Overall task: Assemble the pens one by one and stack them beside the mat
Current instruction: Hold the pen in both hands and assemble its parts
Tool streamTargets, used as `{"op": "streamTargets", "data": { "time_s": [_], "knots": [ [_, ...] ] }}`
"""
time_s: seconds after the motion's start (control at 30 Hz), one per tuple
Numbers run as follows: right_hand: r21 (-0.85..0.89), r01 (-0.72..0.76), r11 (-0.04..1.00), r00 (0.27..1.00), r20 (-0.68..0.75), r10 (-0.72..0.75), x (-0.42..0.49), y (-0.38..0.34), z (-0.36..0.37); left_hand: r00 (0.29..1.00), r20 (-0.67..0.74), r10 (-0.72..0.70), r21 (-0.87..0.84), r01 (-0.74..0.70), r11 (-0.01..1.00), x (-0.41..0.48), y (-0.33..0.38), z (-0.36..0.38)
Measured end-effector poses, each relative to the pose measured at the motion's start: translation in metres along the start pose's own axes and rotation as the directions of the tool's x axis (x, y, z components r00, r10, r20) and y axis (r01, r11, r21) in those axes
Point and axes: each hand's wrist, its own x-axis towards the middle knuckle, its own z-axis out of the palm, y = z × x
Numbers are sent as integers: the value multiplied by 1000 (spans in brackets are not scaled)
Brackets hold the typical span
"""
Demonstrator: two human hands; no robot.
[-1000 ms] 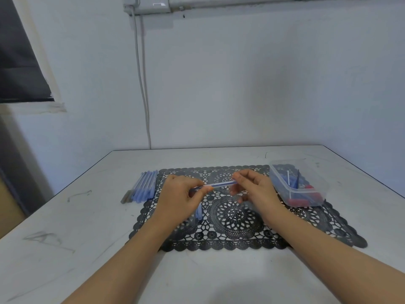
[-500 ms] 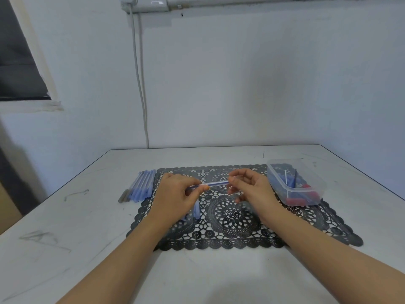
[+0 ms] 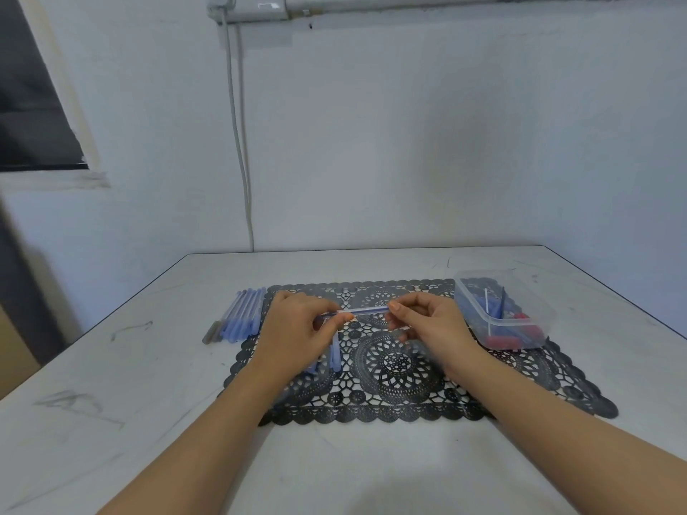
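Pale, scuffed worktop [image 3: 148,421] is carrying a black lace-patterned plastic mat [image 3: 394,366] in front of a white wall. Above the mat's middle, the left hand [image 3: 297,332] is pinching one end of a slim clear-blue pen [image 3: 366,311], and the right hand [image 3: 431,325] is pinching the other end with curled fingers, holding it level and off the surface. Finished blue pens [image 3: 241,315] are lying in a row just beside the mat's left edge. A clear plastic tub [image 3: 520,330] is sitting on the mat's far right corner, holding red and blue parts. A few loose blue pieces [image 3: 335,356] are lying on the mat beneath the left hand.
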Motion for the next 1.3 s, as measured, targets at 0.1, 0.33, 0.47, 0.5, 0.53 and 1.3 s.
{"op": "streamTargets", "data": {
  "time_s": [0.1, 0.33, 0.47, 0.5, 0.53, 1.3],
  "knots": [
    [57, 21, 998, 1000, 15, -22, 1, 0, -1, 1000, -16, -12, -14, 12, 1000, 1, 1, -1],
    [131, 60, 990, 998, 25, -63, -1, -5, 0, 1000, -27, 12, -22, -13, 1000, 0, 2, -3],
    [70, 86, 994, 996, 19, -87, -1, -5, 0, 999, -15, 35, -4, -35, 999, 1, 1, -3],
    [36, 92, 995, 995, 24, -93, -1, -4, 0, 999, -15, 33, -3, -33, 999, 1, 0, -3],
    [-2, 102, 995, 994, 31, -102, -1, -4, 0, 999, -14, 30, -2, -30, 1000, 1, -1, -3],
    [-775, 507, 377, 840, 346, -418, 5, 4, -13, 1000, 4, 12, 32, -12, 999, 2, -8, 0]
  ]
}}
